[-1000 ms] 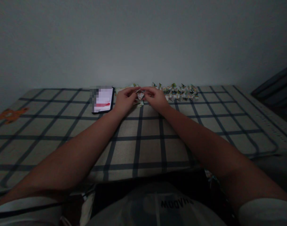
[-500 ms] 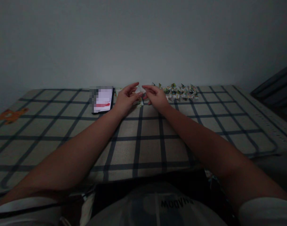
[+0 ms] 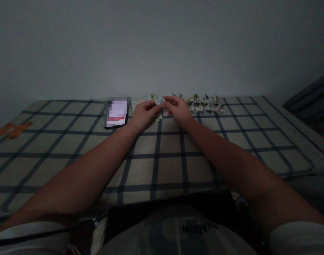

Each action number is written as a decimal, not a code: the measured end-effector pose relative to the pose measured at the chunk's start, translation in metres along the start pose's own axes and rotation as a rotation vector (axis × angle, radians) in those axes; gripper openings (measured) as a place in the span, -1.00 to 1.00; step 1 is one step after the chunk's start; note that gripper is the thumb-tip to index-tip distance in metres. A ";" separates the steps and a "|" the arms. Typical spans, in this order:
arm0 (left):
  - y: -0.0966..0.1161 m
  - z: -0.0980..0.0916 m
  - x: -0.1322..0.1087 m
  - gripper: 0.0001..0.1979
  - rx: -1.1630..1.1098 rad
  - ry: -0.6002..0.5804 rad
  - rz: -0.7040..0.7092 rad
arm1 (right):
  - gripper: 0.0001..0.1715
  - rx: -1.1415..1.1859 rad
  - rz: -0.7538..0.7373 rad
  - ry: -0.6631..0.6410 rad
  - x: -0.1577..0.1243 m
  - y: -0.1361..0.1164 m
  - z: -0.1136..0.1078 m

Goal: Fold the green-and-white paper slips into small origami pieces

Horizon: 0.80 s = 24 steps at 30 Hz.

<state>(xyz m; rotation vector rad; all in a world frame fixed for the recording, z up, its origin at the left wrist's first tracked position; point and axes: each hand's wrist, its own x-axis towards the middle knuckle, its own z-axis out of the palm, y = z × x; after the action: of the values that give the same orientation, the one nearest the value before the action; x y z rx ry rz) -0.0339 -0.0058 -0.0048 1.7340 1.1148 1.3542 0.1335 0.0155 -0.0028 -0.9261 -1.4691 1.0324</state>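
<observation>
My left hand (image 3: 145,112) and my right hand (image 3: 178,109) meet near the far edge of the table, fingertips almost touching. Between them is a small white piece of paper (image 3: 162,100), pinched by the thumb and fingers of each hand; its exact shape is too small and dim to tell. Beneath and behind my left hand lie printed paper sheets (image 3: 140,101), partly covered by it. Just right of my right hand, several small folded paper pieces (image 3: 204,103) with pointed tips stand in rows.
A phone (image 3: 116,113) with a lit screen lies left of the papers. An orange flat object (image 3: 13,130) rests at the far left. The checked tablecloth (image 3: 167,166) covers the table, which ends at a grey wall (image 3: 162,46). A dark striped object (image 3: 310,99) stands at the right.
The fingers of my left hand have come down and closed in on the paper, uncovering more of the printed sheets behind. My right fingers have also closed somewhat. The phone and folded pieces stay put.
</observation>
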 end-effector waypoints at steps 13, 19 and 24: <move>0.003 -0.004 0.000 -0.66 0.155 -0.050 0.043 | -0.67 -0.086 -0.115 -0.055 -0.002 0.000 -0.002; 0.007 -0.003 -0.004 -0.53 0.225 -0.139 0.109 | -0.65 -0.033 -0.086 -0.086 -0.001 -0.003 -0.001; 0.014 -0.004 -0.006 -0.58 0.223 -0.126 0.165 | -0.57 -0.108 -0.060 -0.141 -0.006 -0.010 -0.001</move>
<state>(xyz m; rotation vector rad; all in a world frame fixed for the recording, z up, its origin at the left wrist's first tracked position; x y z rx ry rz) -0.0354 -0.0166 0.0062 2.0826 1.1067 1.2333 0.1356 0.0067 0.0046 -0.8945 -1.6733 0.9993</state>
